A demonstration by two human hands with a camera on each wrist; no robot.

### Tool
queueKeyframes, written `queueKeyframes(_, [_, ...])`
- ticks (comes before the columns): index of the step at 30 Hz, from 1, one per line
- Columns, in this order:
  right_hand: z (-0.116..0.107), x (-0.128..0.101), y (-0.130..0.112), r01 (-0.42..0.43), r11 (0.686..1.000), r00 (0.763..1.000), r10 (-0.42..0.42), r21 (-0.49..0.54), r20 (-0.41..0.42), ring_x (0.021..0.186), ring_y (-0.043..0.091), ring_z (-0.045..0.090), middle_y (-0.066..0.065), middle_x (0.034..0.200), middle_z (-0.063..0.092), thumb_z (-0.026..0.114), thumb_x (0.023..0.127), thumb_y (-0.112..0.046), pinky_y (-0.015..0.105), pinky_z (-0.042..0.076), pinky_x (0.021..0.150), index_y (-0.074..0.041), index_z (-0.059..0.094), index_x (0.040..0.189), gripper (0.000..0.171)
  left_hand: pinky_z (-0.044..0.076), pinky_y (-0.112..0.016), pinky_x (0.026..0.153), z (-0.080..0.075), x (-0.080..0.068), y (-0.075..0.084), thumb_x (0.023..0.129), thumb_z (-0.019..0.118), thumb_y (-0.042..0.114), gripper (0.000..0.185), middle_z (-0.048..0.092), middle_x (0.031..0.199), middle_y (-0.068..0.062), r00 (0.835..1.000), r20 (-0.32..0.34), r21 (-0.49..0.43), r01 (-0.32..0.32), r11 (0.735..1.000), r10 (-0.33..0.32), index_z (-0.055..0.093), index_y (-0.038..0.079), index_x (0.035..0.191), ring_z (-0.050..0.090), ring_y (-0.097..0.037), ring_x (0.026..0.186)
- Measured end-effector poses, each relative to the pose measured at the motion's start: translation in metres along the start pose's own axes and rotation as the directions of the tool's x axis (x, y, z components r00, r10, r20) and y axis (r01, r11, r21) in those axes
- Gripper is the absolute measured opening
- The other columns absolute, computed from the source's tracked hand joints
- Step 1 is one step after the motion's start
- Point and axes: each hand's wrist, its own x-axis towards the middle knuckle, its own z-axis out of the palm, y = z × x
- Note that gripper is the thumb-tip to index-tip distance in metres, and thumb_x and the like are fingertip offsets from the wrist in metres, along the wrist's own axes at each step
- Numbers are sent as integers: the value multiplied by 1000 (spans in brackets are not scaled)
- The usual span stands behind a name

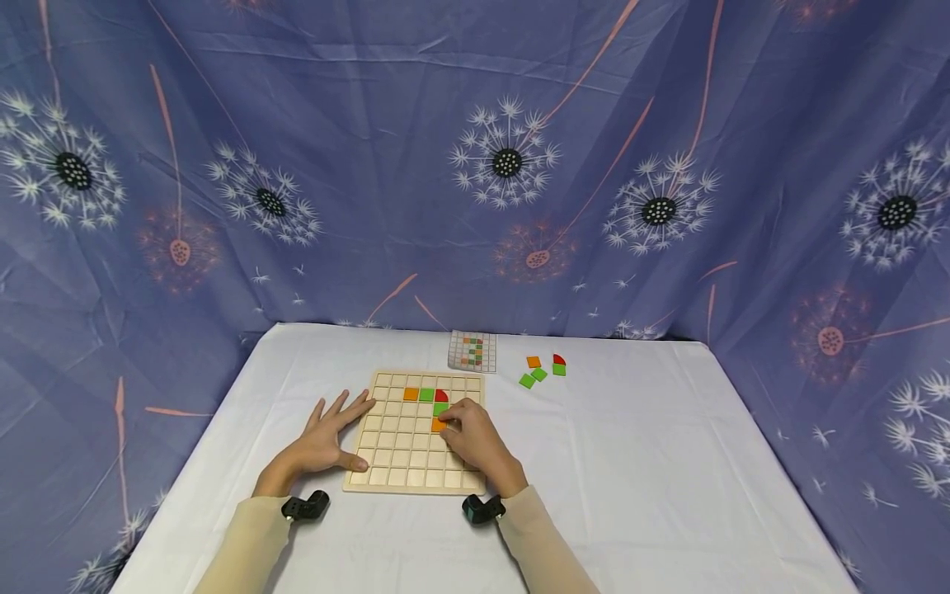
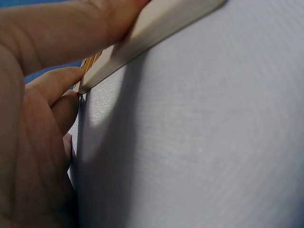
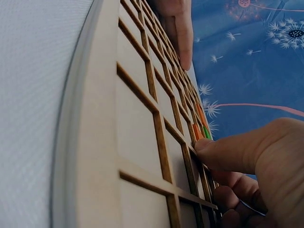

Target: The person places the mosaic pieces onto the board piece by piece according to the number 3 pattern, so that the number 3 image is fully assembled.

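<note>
One left hand [image 1: 317, 444], fingers spread and holding nothing, rests its thumb on a square, pale wooden board [image 1: 397, 477] of recessed cells. The left wrist view adds the board's thick side and the white cloth's [image 2: 204, 118] fine weave. Rightward, the bent right hand [image 1: 477, 437] pinches a flat orange square tile [image 1: 437, 426] between thumb and forefinger, at a cell below a green square tile [image 1: 440, 409]; the right wrist view shows brown-edged ridges near that thumb. Farther right lies a loose orange square tile [image 1: 533, 361].
</note>
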Motion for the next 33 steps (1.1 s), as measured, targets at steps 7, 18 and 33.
queueKeyframes(7, [-2,-1,-2,-4,1000,1000,4,2,12,111,23,64,8,119,67,74,93,-12,40,55,100,-9,77,116,23,-11,-70,122,-1,-1,1,59,91,48,117,25,169,-18,1000,4,-5,6,1000,-6,41,10,158,5,-52,156])
queueKeyframes(18, [-11,-10,0,61,996,998,-60,60,-31,108,21,66,7,119,68,75,92,-16,39,57,96,-6,73,124,33,-10,-69,123,0,1,1,58,91,48,117,27,169,-17,1000,0,8,13,1000,-13,42,11,158,7,-52,156])
queueKeyframes(33, [-41,-18,26,21,1000,998,-22,-13,-59,125,31,60,11,133,66,75,92,-23,52,49,108,-7,66,134,45,-11,-70,122,-1,0,0,60,91,49,117,25,169,-18,1000,2,-2,1,1000,-1,41,10,158,5,-53,156])
